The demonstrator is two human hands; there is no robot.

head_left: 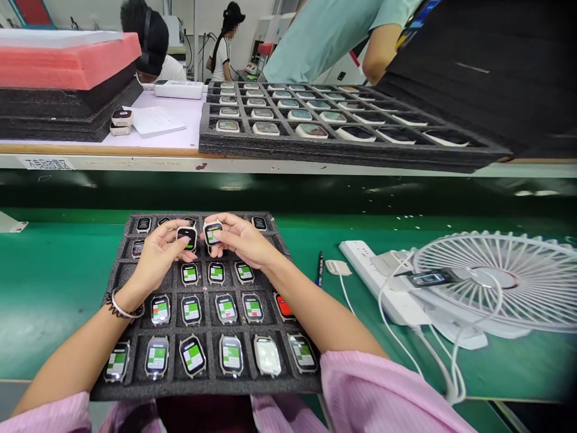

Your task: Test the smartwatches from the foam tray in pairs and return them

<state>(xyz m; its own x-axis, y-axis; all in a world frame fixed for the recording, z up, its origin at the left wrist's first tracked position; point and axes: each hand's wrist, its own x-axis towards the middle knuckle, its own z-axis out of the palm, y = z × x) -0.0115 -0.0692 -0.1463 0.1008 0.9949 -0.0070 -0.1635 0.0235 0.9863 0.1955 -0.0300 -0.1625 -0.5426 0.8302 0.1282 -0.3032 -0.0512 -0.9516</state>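
Observation:
My left hand (163, 252) grips a smartwatch case (186, 239) with a mostly dark screen, thumb on its face. Beside it, my right hand (241, 237) holds another strapless smartwatch (212, 232) that shows green and white blocks, its thumb touching the screen. Both hands are above a black foam tray (205, 388) divided into compartments. Several watches lie in the tray, most lit with green and white screens. One watch (283, 307) shows red, partly behind my right forearm, and another (267, 355) has a pale, whitish face.
On the green bench to the right are a white fan (496, 282), a power strip (383, 282) with cables, a charger (338, 267) and a pen (320, 269). The shelf above bears another foam tray (342, 153) of watches and stacked foam (67, 63). Other people are behind it.

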